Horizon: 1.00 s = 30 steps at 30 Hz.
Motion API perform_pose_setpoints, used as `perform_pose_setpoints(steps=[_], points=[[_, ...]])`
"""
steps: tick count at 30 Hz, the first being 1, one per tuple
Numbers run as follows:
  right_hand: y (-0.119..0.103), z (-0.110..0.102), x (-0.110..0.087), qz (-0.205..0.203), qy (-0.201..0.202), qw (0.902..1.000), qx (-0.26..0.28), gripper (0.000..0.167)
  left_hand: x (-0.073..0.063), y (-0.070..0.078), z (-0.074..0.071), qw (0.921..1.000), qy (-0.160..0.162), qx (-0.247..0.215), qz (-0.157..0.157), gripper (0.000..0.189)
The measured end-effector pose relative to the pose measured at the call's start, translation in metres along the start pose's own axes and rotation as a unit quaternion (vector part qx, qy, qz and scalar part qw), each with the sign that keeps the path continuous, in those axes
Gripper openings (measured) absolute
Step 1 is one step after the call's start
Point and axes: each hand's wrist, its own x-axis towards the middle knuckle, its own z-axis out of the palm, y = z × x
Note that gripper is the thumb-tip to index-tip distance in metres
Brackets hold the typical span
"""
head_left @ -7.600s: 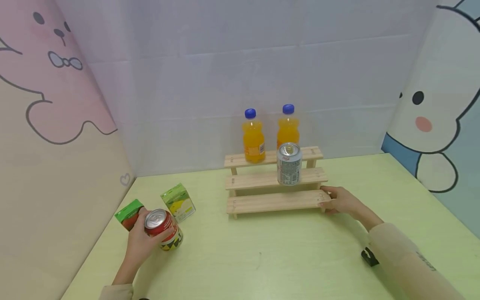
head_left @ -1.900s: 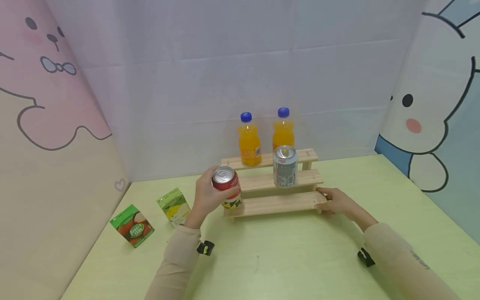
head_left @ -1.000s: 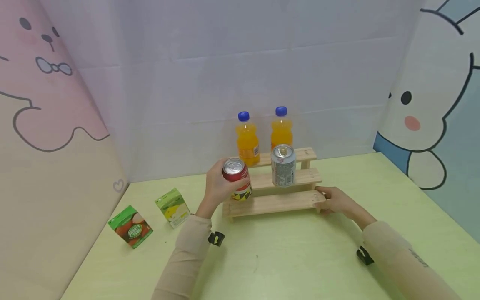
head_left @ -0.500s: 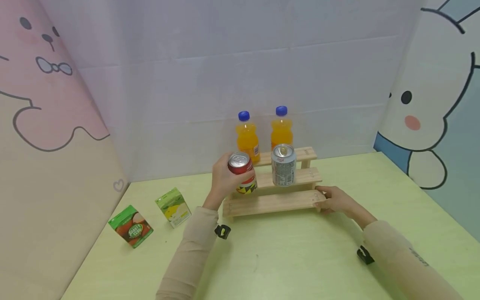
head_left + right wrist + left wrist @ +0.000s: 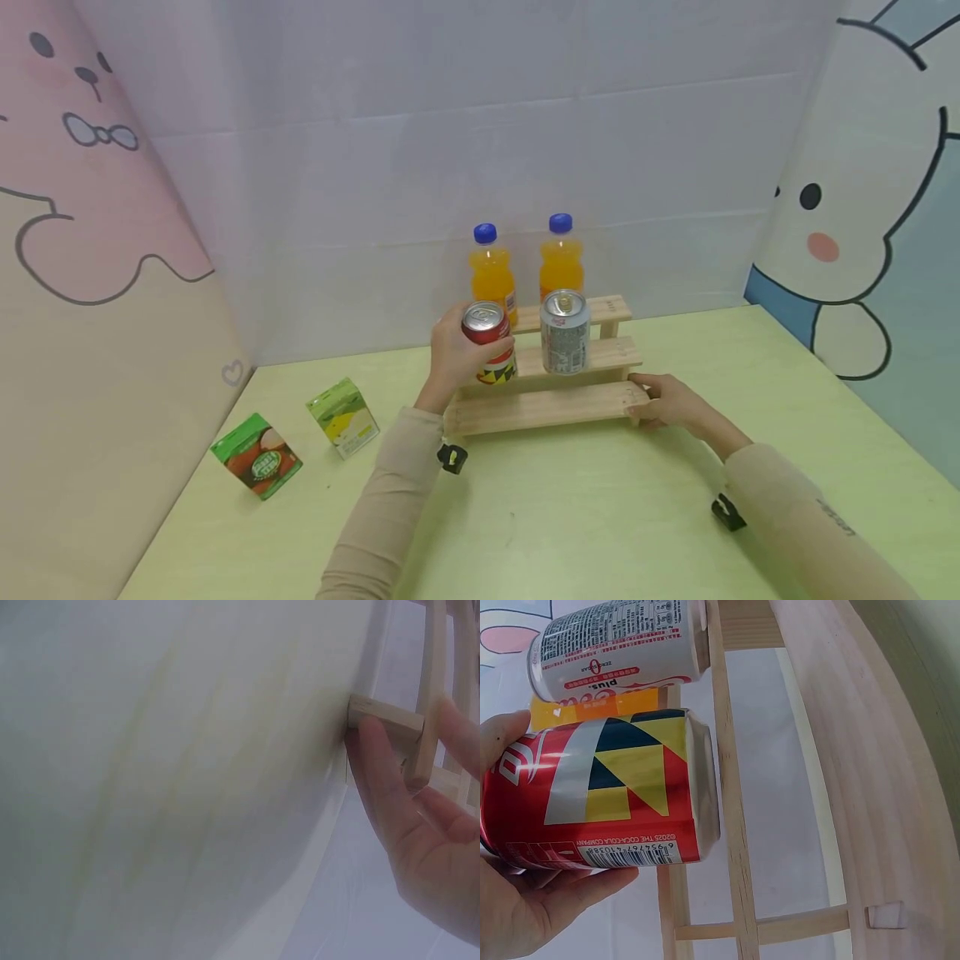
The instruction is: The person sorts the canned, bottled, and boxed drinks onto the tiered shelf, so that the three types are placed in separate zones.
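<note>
My left hand (image 5: pixel 450 360) grips a red Coca-Cola can (image 5: pixel 483 318), thumb on one side and fingers on the other. It holds the can upright at the left part of the rack's middle shelf; in the left wrist view the can's base (image 5: pixel 705 791) is right by the shelf edge. A silver Coca-Cola can (image 5: pixel 566 337) stands on that shelf to the right. With thumb and fingers, my right hand (image 5: pixel 675 404) holds the right end of the bottom shelf of the wooden three-step rack (image 5: pixel 540 410). The right wrist view shows its fingers against a wooden leg (image 5: pixel 386 716).
Two orange drink bottles with blue caps, a left one (image 5: pixel 491 271) and a right one (image 5: pixel 562 262), stand on the top shelf. On the table's left are a red-green carton (image 5: pixel 257 457) and a green-yellow carton (image 5: pixel 343 421). A white cloth wall (image 5: pixel 360 183) rises behind.
My left hand has carried the red can from beside the cartons to the rack, lately moving a little right and back. My right hand has stayed on the rack's end.
</note>
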Motion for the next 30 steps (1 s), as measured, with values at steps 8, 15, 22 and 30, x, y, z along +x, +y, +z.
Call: perform_pose_setpoints(steps=[8, 15, 22, 30], points=[[0.0, 0.001, 0.0, -0.003, -0.001, 1.0, -0.005, 0.07, 0.003, -0.001, 0.003, 0.9999, 0.006, -0.008, -0.011, 0.063], [0.0, 0.001, 0.0, 0.0, 0.006, 1.0, -0.007, 0.07, 0.005, 0.0, 0.004, 0.9996, -0.011, -0.007, -0.024, 0.066], [0.001, 0.0, 0.0, -0.008, 0.002, 0.9999, -0.01, 0.071, 0.004, 0.002, 0.002, 0.9988, -0.032, -0.024, -0.027, 0.071], [0.0, -0.001, -0.001, -0.009, 0.002, 0.9999, -0.014, 0.07, -0.006, 0.0, -0.008, 0.9983, -0.037, -0.034, -0.031, 0.078]])
